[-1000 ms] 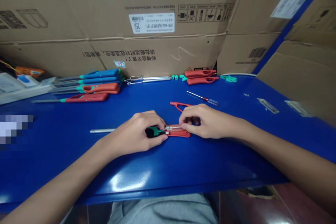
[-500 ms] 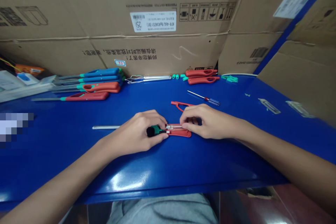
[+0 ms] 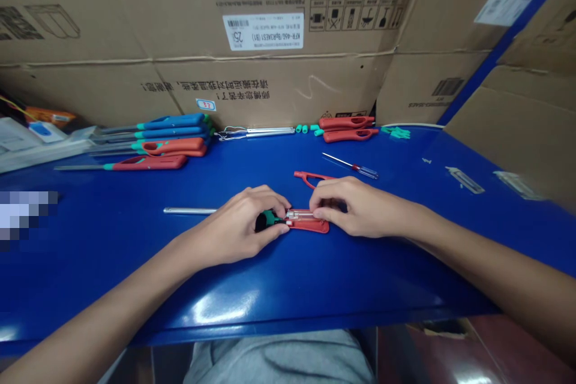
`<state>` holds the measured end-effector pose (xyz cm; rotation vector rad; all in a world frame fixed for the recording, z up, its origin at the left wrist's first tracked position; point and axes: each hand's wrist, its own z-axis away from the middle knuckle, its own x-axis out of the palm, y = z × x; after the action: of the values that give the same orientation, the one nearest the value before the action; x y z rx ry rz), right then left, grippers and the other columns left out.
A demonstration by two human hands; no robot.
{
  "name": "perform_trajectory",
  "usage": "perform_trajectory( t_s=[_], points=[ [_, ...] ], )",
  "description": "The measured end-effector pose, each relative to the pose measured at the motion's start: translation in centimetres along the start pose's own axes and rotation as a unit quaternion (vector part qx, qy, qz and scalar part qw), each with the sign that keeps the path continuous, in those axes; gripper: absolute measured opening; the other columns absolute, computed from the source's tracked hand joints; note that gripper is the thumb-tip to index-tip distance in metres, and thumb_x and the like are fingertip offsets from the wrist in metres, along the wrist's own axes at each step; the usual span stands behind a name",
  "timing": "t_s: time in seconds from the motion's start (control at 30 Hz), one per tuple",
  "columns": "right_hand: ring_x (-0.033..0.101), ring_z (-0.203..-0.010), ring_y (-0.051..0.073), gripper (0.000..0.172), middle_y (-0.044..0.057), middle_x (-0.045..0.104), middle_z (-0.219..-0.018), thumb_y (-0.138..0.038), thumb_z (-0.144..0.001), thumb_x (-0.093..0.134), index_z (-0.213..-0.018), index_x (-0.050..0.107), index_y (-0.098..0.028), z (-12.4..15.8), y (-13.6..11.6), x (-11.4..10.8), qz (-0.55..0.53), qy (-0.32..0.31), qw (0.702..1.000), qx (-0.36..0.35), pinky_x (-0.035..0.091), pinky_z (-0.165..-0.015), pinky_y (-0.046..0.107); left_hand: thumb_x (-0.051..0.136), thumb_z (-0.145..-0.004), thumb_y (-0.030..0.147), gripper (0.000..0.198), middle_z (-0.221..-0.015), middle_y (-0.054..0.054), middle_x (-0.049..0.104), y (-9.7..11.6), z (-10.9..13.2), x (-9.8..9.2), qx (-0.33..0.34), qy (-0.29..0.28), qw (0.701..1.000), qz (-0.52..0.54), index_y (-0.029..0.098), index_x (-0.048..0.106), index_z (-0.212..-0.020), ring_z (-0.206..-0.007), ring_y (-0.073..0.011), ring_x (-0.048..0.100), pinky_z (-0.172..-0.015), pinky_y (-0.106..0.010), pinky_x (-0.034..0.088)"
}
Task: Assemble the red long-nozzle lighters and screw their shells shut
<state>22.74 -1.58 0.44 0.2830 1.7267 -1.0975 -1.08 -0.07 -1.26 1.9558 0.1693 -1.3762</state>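
Observation:
A long lighter lies open on the blue table (image 3: 315, 288): a red half shell (image 3: 310, 226) with a clear tube inside, a green and black collar, and a metal tube (image 3: 189, 210) sticking out to the left. My left hand (image 3: 240, 225) is closed over the collar end and presses it down. Fingers of my right hand (image 3: 355, 204) pinch the clear tube at the shell's right end. Just behind my right hand lies a second red shell half (image 3: 308, 177).
A small screwdriver (image 3: 353, 166) lies behind my right hand. Several finished blue and red lighters (image 3: 166, 138) are stacked at the back left. Metal tubes (image 3: 256, 131), green caps and two red shells (image 3: 344, 129) line the cardboard boxes (image 3: 270, 72) at the back.
Both hands stay on the lighter with only slight finger shifts. The view has drifted a little, so everything sits slightly higher and to the right.

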Motion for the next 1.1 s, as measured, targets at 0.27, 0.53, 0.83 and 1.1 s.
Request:
perform_trajectory(
  t_s=[0.27, 0.53, 0.83, 1.1],
  points=[
    [0.052, -0.067, 0.013, 0.01, 0.004, 0.065, -0.08, -0.014, -0.086, 0.056, -0.086, 0.066, -0.014, 0.0, -0.1, -0.1, -0.002, -0.011, 1.0, 0.016, 0.037, -0.062, 0.024, 0.063, -0.084, 0.033, 0.012, -0.105, -0.002, 0.07, 0.3, -0.2, 0.0, -0.033, 0.027, 0.999, -0.009, 0.021, 0.066, -0.087, -0.098, -0.0187, 0.063, -0.088, -0.034, 0.049],
    [0.05, -0.065, 0.011, 0.01, 0.003, 0.064, -0.078, -0.014, -0.087, 0.055, -0.086, 0.066, -0.014, 0.0, -0.2, 0.0, 0.003, -0.002, 1.0, 0.021, 0.037, -0.062, 0.024, 0.06, -0.084, 0.034, 0.013, -0.12, -0.003, 0.067, 1.1, -0.1, 0.2, -0.106, 0.029, 0.993, -0.045, 0.024, 0.067, -0.09, -0.109, -0.0254, 0.062, -0.094, -0.045, 0.046],
    [0.052, -0.066, 0.012, 0.012, 0.005, 0.066, -0.08, -0.014, -0.087, 0.054, -0.084, 0.065, -0.014, 0.0, -0.6, 0.2, 0.001, 0.007, 0.999, 0.039, 0.036, -0.058, 0.024, 0.056, -0.086, 0.02, 0.01, -0.127, -0.007, 0.063, 1.8, -0.2, 1.0, -0.14, 0.041, 0.986, -0.086, 0.022, 0.063, -0.091, -0.118, -0.0319, 0.055, -0.092, -0.055, 0.037],
    [0.051, -0.064, 0.011, 0.01, 0.002, 0.065, -0.075, -0.011, -0.085, 0.055, -0.081, 0.063, -0.015, -0.1, -1.0, 0.8, -0.011, 0.026, 0.998, 0.055, 0.036, -0.058, 0.023, 0.049, -0.083, 0.008, 0.014, -0.123, -0.011, 0.064, 1.8, -0.3, 1.4, -0.149, 0.045, 0.98, -0.125, 0.019, 0.058, -0.086, -0.116, -0.031, 0.054, -0.09, -0.053, 0.033]
  ],
)
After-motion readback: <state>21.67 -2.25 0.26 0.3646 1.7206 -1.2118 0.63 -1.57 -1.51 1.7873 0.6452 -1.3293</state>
